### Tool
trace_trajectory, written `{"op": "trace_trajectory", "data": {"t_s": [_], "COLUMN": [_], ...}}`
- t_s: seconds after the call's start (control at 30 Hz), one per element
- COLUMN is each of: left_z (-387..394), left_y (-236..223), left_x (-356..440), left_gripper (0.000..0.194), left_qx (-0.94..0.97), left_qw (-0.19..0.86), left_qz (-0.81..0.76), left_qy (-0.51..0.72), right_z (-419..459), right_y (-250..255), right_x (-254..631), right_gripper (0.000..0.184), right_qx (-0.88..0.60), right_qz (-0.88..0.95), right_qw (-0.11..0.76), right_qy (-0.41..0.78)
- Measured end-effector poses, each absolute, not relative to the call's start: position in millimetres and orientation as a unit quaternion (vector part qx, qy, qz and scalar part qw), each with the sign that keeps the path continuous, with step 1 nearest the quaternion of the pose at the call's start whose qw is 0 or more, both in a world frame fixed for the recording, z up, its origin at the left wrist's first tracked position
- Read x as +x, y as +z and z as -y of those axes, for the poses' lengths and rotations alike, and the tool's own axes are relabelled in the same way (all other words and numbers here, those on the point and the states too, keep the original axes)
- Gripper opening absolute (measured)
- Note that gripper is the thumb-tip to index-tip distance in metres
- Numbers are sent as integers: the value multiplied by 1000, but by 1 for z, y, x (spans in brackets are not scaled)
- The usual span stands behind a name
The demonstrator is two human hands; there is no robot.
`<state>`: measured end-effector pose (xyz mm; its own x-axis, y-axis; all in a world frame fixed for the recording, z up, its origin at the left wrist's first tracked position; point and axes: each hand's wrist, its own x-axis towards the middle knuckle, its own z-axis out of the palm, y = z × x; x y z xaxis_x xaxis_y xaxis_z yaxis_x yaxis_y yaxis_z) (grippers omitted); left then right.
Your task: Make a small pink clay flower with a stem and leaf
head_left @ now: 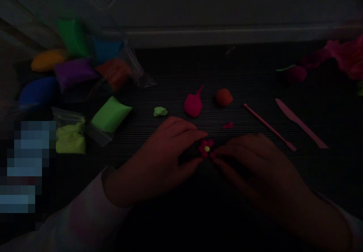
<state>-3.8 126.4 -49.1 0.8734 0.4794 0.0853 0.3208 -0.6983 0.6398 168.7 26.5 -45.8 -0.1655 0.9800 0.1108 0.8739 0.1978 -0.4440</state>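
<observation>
Well inside the black tabletop's (176, 68) far edge, the left hand (163, 159) loosely brackets a yellow-centred magenta clay flower (207, 148); the right hand (263, 165) pinches a petal (212, 155).

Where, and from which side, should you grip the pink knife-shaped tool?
The pink knife-shaped tool lies flat, long and slim, so the right hand would probably do best coming from above and pinching across its narrow width near the middle.

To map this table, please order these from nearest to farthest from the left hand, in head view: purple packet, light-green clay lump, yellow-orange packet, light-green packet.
From the left hand:
1. Light-green clay lump, just beyond it.
2. Light-green packet, left of the lump.
3. Purple packet, farther left and back.
4. Yellow-orange packet, leftmost.
</observation>
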Motion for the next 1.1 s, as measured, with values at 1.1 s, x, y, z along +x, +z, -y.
{"op": "trace_trajectory", "data": {"t_s": [1.1], "left_z": [-128], "left_y": [-50], "left_x": [-4], "left_gripper": [33], "left_qx": [913], "left_qw": [326], "left_qz": [-216], "left_qy": [117], "right_z": [-26], "right_y": [-45], "right_x": [172], "right_gripper": [13], "right_qx": [-612], "right_qz": [751], "right_qw": [186], "right_qy": [162]}}
